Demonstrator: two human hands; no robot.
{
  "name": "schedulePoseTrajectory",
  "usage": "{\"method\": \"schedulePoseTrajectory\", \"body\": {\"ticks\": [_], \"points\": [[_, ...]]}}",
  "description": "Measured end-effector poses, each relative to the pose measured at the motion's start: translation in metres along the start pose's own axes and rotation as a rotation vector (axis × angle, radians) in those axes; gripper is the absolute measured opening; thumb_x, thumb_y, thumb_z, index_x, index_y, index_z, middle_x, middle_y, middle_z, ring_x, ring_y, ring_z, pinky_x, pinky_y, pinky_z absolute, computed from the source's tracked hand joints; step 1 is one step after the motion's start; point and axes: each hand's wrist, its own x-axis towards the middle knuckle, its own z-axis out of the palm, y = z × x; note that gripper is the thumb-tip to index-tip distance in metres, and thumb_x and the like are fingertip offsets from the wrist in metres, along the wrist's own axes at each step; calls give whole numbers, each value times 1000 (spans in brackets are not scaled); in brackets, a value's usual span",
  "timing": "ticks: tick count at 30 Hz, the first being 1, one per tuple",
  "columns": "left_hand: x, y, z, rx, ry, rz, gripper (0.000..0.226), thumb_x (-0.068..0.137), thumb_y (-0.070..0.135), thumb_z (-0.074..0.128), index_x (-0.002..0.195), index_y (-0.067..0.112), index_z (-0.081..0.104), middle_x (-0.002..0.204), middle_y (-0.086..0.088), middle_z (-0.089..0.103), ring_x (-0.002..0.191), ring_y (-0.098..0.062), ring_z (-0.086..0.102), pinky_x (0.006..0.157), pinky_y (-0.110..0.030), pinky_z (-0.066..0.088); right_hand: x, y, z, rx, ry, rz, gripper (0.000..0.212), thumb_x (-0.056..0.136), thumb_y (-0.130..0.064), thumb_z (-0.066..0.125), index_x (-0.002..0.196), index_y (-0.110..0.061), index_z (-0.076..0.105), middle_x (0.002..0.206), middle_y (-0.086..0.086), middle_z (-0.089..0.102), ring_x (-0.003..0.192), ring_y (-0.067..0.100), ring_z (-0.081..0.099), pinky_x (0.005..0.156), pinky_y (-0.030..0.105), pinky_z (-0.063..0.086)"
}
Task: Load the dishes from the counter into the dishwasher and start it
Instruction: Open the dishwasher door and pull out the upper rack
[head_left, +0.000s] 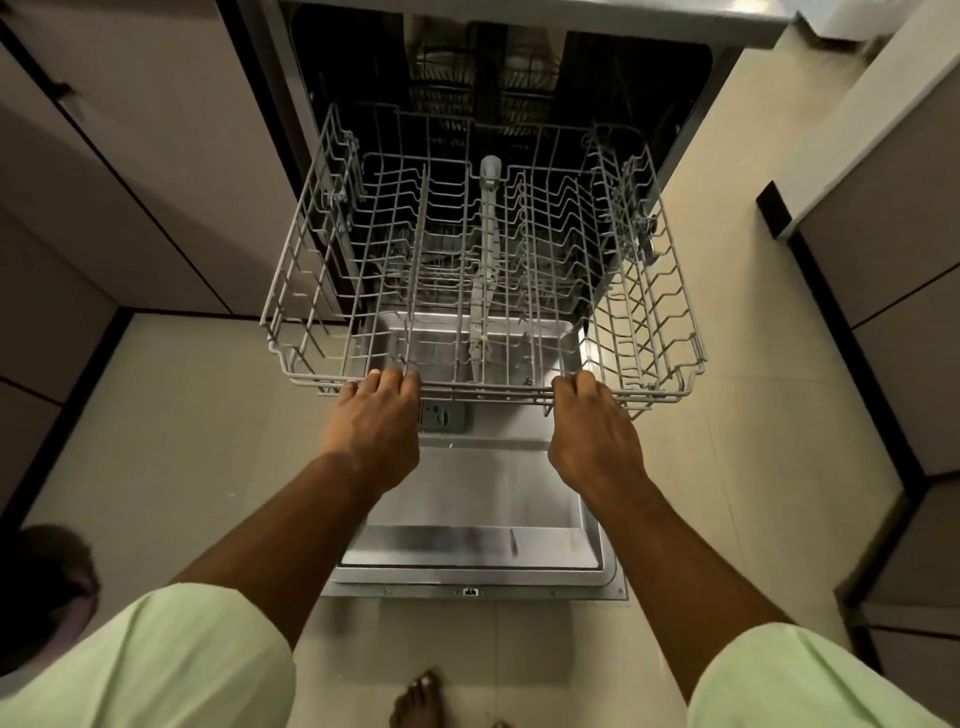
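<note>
The dishwasher (644, 78) stands open in front of me, its steel door (467, 499) folded down flat. A grey wire upper rack (670, 291) is pulled out over the door and holds no dishes. My left hand (376, 421) grips the rack's front rail left of centre, fingers curled over the wire. My right hand (589, 431) grips the same rail right of centre. A grey spray arm (488, 244) runs down the rack's middle. The detergent compartment (441, 415) shows on the door between my hands. No dishes are in view.
Beige cabinet fronts (130, 171) flank the dishwasher on the left, and more cabinets (893, 270) stand on the right. The countertop edge (545, 8) runs along the top. Tiled floor (182, 441) lies on both sides of the door. My bare foot (418, 699) is below the door's edge.
</note>
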Motion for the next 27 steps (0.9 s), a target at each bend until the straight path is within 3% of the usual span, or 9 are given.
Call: {"method": "schedulePoseTrajectory", "body": {"ticks": [11, 15, 18, 22, 27], "points": [[-26, 5, 3, -29, -25, -11, 58, 94, 12, 47, 149, 13, 31, 149, -10, 39, 139, -27, 37, 118, -44, 29, -25, 1, 5, -2, -4, -11, 53, 88, -12, 66, 136, -11, 44, 131, 9, 48, 118, 22, 50, 99, 30, 43], [-32, 6, 7, -41, -54, -16, 67, 95, 15, 47, 155, 13, 18, 159, -10, 26, 149, -28, 21, 122, -45, 20, -30, 2, 12, 28, -2, -5, 58, 87, -11, 66, 140, -11, 42, 136, 10, 45, 123, 23, 48, 102, 31, 44], [-37, 4, 10, -52, -106, -25, 75, 97, 15, 46, 158, 14, 3, 166, -10, 6, 153, -28, 3, 124, -47, 9, -32, 3, 17, 43, -21, 3, 66, 88, -13, 64, 147, -12, 33, 148, 11, 36, 138, 27, 35, 113, 37, 36], [-48, 6, 9, -17, -124, -35, 77, 101, 21, 43, 157, 17, -9, 165, -11, -11, 152, -30, -7, 123, -48, 1, -40, 2, 18, 20, -42, 3, 76, 95, -24, 56, 156, -13, 10, 163, 12, 7, 151, 31, 3, 123, 41, 12], [-60, 13, 4, -70, -59, -104, 76, 102, 29, 40, 157, 19, -11, 165, -11, -15, 152, -31, -9, 122, -48, -1, -49, -5, 8, 57, 20, -11, 79, 98, -43, 49, 156, -13, 4, 164, 11, -1, 151, 30, -3, 123, 43, 6]]}}
